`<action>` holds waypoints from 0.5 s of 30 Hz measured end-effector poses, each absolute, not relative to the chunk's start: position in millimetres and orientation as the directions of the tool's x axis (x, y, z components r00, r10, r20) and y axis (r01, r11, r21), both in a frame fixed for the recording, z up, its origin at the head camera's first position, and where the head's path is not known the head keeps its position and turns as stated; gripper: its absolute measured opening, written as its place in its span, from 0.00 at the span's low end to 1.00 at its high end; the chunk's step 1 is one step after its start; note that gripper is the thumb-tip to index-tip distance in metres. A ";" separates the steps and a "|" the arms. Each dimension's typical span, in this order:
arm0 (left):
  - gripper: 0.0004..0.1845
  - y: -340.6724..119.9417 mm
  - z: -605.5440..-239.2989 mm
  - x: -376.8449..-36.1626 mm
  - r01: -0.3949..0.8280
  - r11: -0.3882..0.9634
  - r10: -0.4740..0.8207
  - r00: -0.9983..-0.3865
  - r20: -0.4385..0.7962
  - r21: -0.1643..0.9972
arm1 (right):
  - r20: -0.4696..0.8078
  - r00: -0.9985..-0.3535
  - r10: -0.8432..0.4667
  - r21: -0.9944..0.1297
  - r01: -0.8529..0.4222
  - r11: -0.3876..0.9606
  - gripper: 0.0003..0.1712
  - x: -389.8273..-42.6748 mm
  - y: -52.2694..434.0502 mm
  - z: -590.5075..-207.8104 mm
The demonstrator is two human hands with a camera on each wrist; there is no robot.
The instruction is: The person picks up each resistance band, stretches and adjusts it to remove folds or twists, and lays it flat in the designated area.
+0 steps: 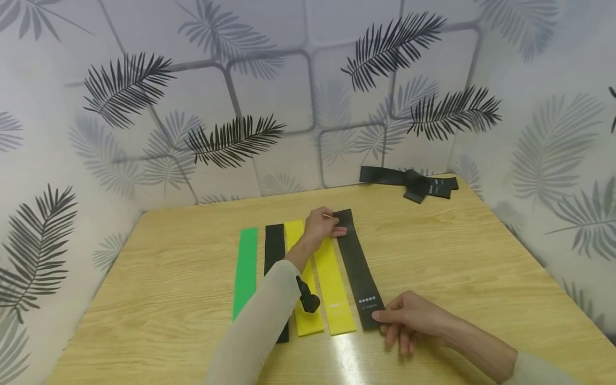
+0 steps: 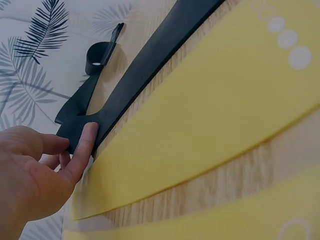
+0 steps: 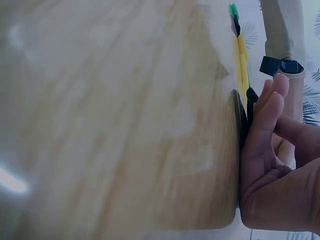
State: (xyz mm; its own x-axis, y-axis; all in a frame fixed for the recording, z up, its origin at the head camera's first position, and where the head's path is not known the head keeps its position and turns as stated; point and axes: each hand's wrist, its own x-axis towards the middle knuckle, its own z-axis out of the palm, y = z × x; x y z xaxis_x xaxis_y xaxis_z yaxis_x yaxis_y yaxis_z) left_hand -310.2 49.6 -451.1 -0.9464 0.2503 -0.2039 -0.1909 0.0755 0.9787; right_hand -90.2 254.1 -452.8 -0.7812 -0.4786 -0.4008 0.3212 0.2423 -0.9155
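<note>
Here, hands first, then outward.

Left hand: the left hand [image 1: 321, 224] reaches across the row and pinches the far end of the black band [image 1: 358, 267]; in the left wrist view the thumb and fingertips [image 2: 86, 145] close on that end's corner.
Right hand: the right hand [image 1: 409, 321] holds the near end of the same black band, thumb on top by the printed dots, the other fingers loosely bent under and beside the end; in the right wrist view the fingers [image 3: 265, 120] lie along the band's edge.
Black band: lies flat and straight on the bench [image 1: 481, 278], stretched between the two hands, rightmost in a row of strips.
Row: just left of it a yellow band [image 1: 332, 289], then a second yellow band [image 1: 304, 299], a narrower black strip [image 1: 274, 246] and a green band [image 1: 246, 270], all parallel with thin gaps of wood showing between them; the left forearm crosses over the middle ones.
Open room: bare wood to the right of the black band up to the bench's right edge, and a wide bare stretch left of the green band.
Far corner: a tangled black band [image 1: 414, 184] lies at the back right, well apart from the hands, close to the patterned wall [image 1: 308, 80].
Edges: walls close the bench in at the back and on both sides.
</note>
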 end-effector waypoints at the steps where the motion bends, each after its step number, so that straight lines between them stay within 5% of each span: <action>1: 0.16 50.0 -452.2 -309.9 -0.192 0.078 0.250 -0.946 -0.206 0.978 | -0.407 -0.781 -0.473 -0.913 0.325 0.247 0.24 -89.7 253.6 -452.6; 15: 0.20 54.1 -451.0 -304.9 -0.171 0.074 0.210 -0.960 -0.183 0.982 | -0.437 -0.794 -0.422 -0.887 0.303 0.349 0.29 -90.2 249.0 -450.7</action>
